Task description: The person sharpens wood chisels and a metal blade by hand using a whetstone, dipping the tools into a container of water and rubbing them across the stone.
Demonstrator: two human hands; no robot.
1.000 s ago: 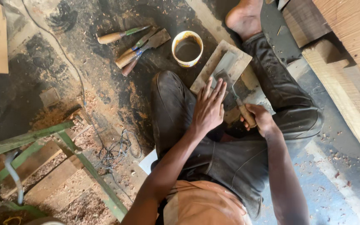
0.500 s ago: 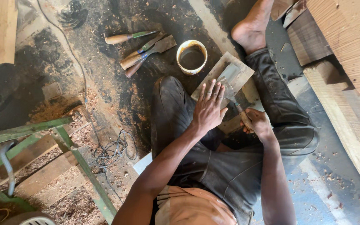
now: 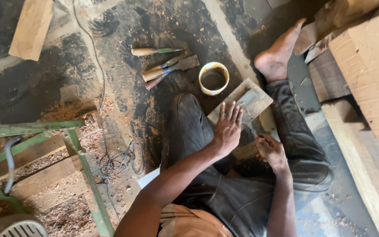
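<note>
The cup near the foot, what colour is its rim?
Cream-yellow rim on the cup, head view.

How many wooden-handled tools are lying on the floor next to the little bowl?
3, possibly more in the overlap. One tool lies apart at the top; two crossed tools lie below it, left of the bowl.

Bare floor lies open left of the cup (image 3: 213, 78); chisels (image 3: 165, 66) and, seemingly, timber (image 3: 365, 57) hem the rest.
</note>
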